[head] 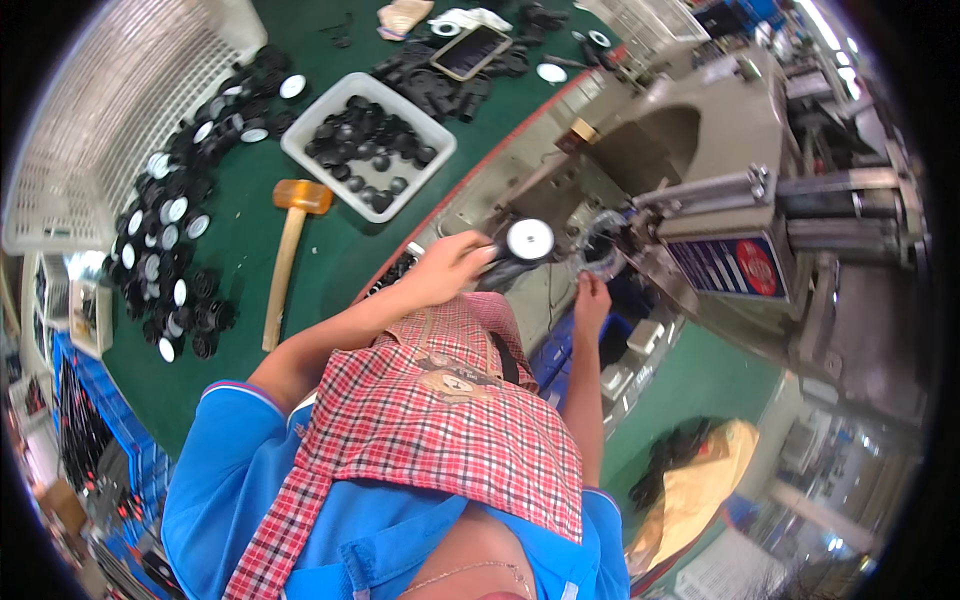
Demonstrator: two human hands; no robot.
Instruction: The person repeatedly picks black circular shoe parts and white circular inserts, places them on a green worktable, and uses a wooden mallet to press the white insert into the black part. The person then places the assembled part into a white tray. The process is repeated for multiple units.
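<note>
My left hand [454, 266] holds a black plastic part with a round white disc [530, 239] on it, slightly blurred, in front of the machine. My right hand [592, 296] is raised to the rim of a clear round container [602, 255] at the machine's head, its fingertips close together there. Dark pieces lie inside that container; whether the fingers grip its rim or a small piece, I cannot tell. A press-like metal machine [720, 217] stands to the right of both hands.
On the green table lie a mallet with an amber head [302, 196], a white tray [367, 212] of black caps, a phone [471, 52] on black parts, and a heap of black parts with white discs [177, 208] beside a white plastic basket [90, 127]. Brown paper [694, 495] lies at lower right.
</note>
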